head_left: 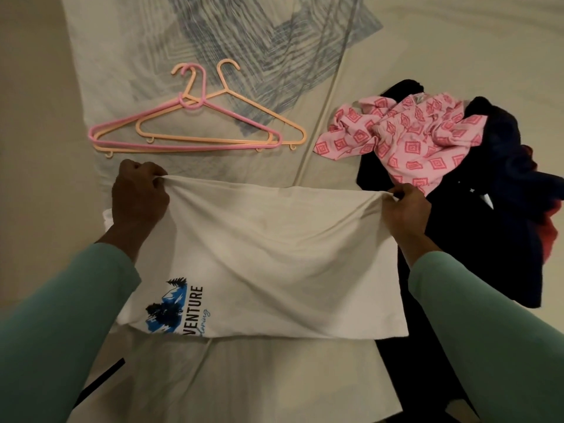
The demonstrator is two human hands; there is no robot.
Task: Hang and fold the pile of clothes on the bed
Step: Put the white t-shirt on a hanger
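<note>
1. The white T-shirt [268,254] is spread flat on the bed sheet [457,41], right in front of the person. I'll place everything else off the shirt.
2. The left hand [139,193] is at the shirt's far-left corner, with fingers curled tight and pinching a bunch of the fabric.
3. The right hand [403,209] is at the far-right corner, same deal, with fingertips pinching the edge. The far edge runs taut between the two hands.
4. The shirt's near edge looks like a fold line. A blue mountain-and-trees print with "VENTURE" lettering sits at the near-left corner and gets cut off right there.
5. More pale cloth pokes out below the shirt's near edge. I can't tell if it's part of the same shirt.
6. Just beyond the far edge, on the left-hand side, there's a pink hanger [244,120] tangled with two orange hangers [268,112], all lying flat.
7. To the right of the shirt is the pile of dark clothes [476,239], touching the shirt's right side. A crumpled pink patterned garment [406,138] sits on top of it, just past the right hand.
8. Green sleeves [61,315] cover both arms.
</note>
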